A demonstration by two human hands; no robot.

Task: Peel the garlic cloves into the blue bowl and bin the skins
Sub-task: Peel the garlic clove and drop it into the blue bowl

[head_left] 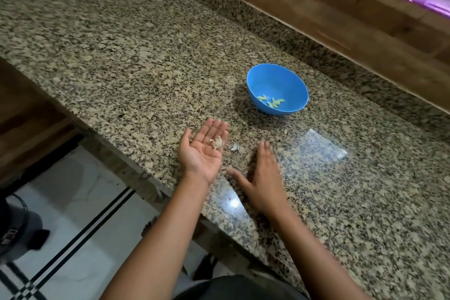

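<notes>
Fingers (217,128) of both hands extended, pinching nothing.
Left hand (201,153) is palm up over the bench (121,56) near its front edge, fingers together, with garlic skins (216,143) resting on the palm. Right hand (264,178) is flat and blurred, fingers together, thumb spread, just beside loose skins (235,147) on the bench. Blue bowl (258,75) stands beyond both hands, holding peeled cloves (271,101).

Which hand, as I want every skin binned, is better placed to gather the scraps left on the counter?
Right. The right hand is open, palm down, close to the loose skins on the granite counter; the left hand is palm up, carrying collected skins, so it is likely occupied.
</notes>
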